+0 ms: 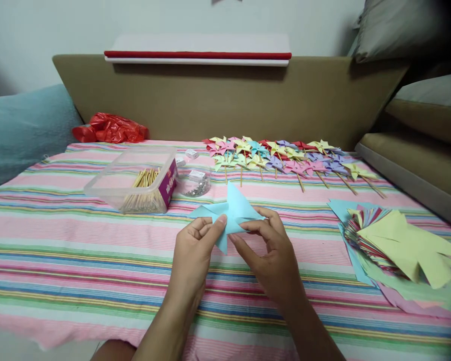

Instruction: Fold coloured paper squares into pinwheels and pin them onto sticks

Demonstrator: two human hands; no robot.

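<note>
Both hands hold a light blue paper pinwheel shape [233, 209] just above the striped cloth [78, 250]. My left hand [193, 250] pinches its lower left part, thumb on top. My right hand [270, 255] grips its lower right side with curled fingers. The paper's points stick up and out between the two hands.
A clear plastic box [135, 180] of wooden sticks stands at the back left, a small clear tub [195, 181] beside it. Several finished paper pinwheels [285, 158] lie in rows behind. A stack of cut coloured paper [394, 245] lies at the right. A red plastic bag [110, 129] sits far left.
</note>
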